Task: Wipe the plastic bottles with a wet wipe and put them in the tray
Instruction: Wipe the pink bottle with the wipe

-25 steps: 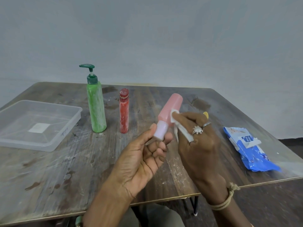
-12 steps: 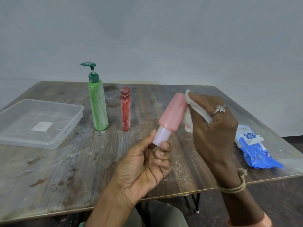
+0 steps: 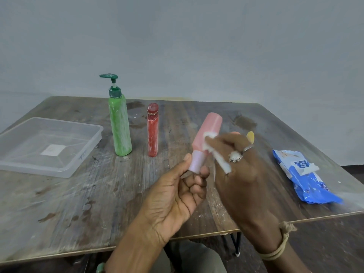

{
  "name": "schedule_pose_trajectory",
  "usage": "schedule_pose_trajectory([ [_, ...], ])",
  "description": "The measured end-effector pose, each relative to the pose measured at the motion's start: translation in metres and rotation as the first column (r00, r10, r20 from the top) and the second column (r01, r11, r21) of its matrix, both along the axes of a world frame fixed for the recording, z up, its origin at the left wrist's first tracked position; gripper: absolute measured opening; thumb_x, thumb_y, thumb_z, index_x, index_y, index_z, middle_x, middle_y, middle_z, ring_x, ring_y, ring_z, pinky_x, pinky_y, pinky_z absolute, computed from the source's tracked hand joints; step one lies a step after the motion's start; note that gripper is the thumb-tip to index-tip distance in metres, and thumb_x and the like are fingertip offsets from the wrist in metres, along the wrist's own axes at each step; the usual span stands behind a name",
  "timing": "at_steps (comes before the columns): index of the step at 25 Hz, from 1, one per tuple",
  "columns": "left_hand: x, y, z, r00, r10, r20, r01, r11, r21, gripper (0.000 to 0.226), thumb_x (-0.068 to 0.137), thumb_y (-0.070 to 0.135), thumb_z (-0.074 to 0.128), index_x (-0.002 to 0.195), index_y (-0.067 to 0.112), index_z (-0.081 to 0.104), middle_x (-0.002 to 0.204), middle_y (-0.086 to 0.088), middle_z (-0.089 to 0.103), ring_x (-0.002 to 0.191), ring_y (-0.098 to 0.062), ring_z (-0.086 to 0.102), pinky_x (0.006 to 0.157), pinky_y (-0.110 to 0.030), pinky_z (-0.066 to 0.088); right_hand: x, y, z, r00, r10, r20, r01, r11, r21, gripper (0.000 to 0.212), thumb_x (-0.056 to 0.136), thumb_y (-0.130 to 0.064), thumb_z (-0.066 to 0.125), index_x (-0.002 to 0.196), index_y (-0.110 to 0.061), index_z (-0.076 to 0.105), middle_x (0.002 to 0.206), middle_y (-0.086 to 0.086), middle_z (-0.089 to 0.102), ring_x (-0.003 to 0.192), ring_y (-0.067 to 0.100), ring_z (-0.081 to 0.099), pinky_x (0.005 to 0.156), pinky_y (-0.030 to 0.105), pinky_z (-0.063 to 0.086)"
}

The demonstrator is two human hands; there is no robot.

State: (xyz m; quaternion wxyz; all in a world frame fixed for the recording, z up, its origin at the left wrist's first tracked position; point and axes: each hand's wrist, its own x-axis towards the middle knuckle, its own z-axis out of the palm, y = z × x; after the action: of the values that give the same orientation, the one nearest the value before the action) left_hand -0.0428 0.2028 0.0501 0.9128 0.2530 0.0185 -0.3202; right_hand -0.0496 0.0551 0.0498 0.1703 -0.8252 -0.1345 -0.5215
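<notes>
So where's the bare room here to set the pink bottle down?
The tray holds only a label. Bare table runs along the near edge, from the tray's front to the left hand holding the pink bottle. Another bare strip lies between the right hand and the wipe pack. Crowded mid-table: the green bottle and red bottle stand close, right of the tray.

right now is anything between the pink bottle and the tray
Yes: the red bottle and the green pump bottle stand upright on the table between the pink bottle, held in the left hand, and the tray.
</notes>
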Motion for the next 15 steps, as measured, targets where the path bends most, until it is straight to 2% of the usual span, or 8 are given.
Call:
schedule_pose_trajectory([
  [2,0.002,0.002,0.001,1.0,0.006,0.002,-0.006,1.0,0.008,0.037,0.084,0.018,0.066,0.115,-0.002,0.065,0.082,-0.017,0.065,0.058,-0.011,0.057,0.052,-0.017,0.051,-0.006,0.005,-0.006,0.998,0.058,-0.022,-0.059,0.998,-0.018,0.028,0.088,-0.001,0.066,0.115,-0.002,0.07,0.108,0.014,0.065,0.097,0.023,0.063,0.083,0.026,0.052],
  [4,0.002,0.002,0.002,1.0,0.009,-0.002,-0.009,1.0,0.023,0.042,0.085,0.017,0.067,0.12,-0.004,0.063,0.087,-0.019,0.066,0.061,-0.012,0.059,0.053,-0.018,0.054,-0.003,0.001,-0.002,0.998,0.063,-0.016,-0.061,0.995,0.077,0.029,0.087,0.002,0.068,0.116,-0.003,0.069,0.107,0.013,0.064,0.099,0.011,0.058,0.086,0.017,0.048],
  [6,0.002,0.003,0.003,1.0,0.024,0.008,-0.024,0.999,0.036,0.044,0.083,0.017,0.069,0.121,-0.005,0.063,0.09,-0.02,0.067,0.063,-0.013,0.06,0.054,-0.019,0.055,-0.004,0.001,0.002,0.995,0.095,-0.038,-0.091,0.991,0.098,0.03,0.087,0.002,0.069,0.116,-0.005,0.069,0.107,0.01,0.064,0.096,0.001,0.054,0.086,0.013,0.047],
  [9,0.005,0.008,0.003,0.998,0.057,0.033,-0.06,0.995,0.074,0.044,0.083,0.016,0.07,0.122,-0.004,0.064,0.091,-0.019,0.068,0.067,-0.013,0.06,0.058,-0.018,0.057,-0.013,0.004,0.005,0.967,0.231,-0.111,-0.22,0.97,0.099,0.03,0.085,0.001,0.072,0.113,-0.01,0.07,0.105,0.006,0.068,0.093,0.007,0.063,0.083,0.019,0.052],
  [13,0.003,0.008,-0.003,0.988,0.094,0.122,-0.115,0.977,0.179,0.043,0.08,0.016,0.072,0.117,-0.005,0.065,0.099,-0.018,0.071,0.073,-0.012,0.061,0.066,-0.019,0.057,-0.006,-0.009,0.018,0.998,0.058,0.032,-0.063,0.979,0.195,0.022,0.086,-0.001,0.072,0.107,-0.007,0.073,0.1,0.008,0.069,0.09,0.017,0.066,0.084,0.014,0.047],
  [15,0.001,0.003,-0.004,0.976,0.093,0.199,-0.141,0.96,0.242,0.039,0.079,0.018,0.073,0.111,-0.005,0.069,0.096,-0.015,0.071,0.072,-0.011,0.06,0.065,-0.018,0.056,-0.003,-0.003,0.013,1.0,0.001,0.01,-0.002,0.993,0.118,0.026,0.085,0.0,0.072,0.111,-0.002,0.072,0.103,0.013,0.067,0.092,0.02,0.064,0.085,0.013,0.045],
])
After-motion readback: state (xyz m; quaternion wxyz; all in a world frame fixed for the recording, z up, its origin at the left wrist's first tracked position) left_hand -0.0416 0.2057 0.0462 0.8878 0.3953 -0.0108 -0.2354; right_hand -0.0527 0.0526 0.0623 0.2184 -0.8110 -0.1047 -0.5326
